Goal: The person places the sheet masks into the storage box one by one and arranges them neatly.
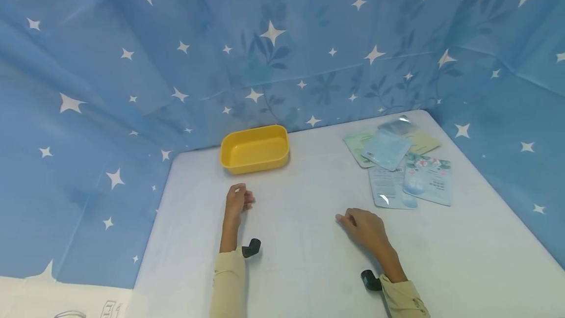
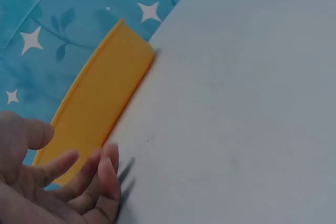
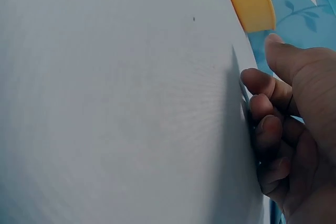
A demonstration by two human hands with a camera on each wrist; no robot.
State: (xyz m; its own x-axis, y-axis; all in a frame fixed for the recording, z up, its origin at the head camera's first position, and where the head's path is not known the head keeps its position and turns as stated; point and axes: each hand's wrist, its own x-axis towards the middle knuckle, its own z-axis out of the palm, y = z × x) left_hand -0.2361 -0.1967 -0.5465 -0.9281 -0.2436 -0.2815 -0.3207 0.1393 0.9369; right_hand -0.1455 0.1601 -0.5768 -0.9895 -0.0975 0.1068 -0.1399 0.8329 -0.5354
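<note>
My left hand [image 1: 237, 201] is at the table's left side, just in front of a yellow rectangular basin [image 1: 255, 151]. In the left wrist view its fingers [image 2: 107, 174] are loosely curled with nothing between them, and the basin's side [image 2: 100, 87] stands behind them. My right hand [image 1: 364, 227] rests on the white table, fingers loosely bent and holding nothing. Up and to its right lie several flat sachets: a pale blue one [image 1: 387, 149], a flowered one [image 1: 428, 179] and one printed with text [image 1: 390, 188]. In the right wrist view the thumb [image 3: 281, 59] stands apart from the curled fingers.
A white cloth covers the table [image 1: 304, 249]. A blue star-patterned curtain [image 1: 309, 53] hangs along its back and sides. Green [image 1: 357, 146] and yellowish [image 1: 423, 142] sachets lie partly under the pale blue one. Small black cameras [image 1: 251, 248] sit at both wrists.
</note>
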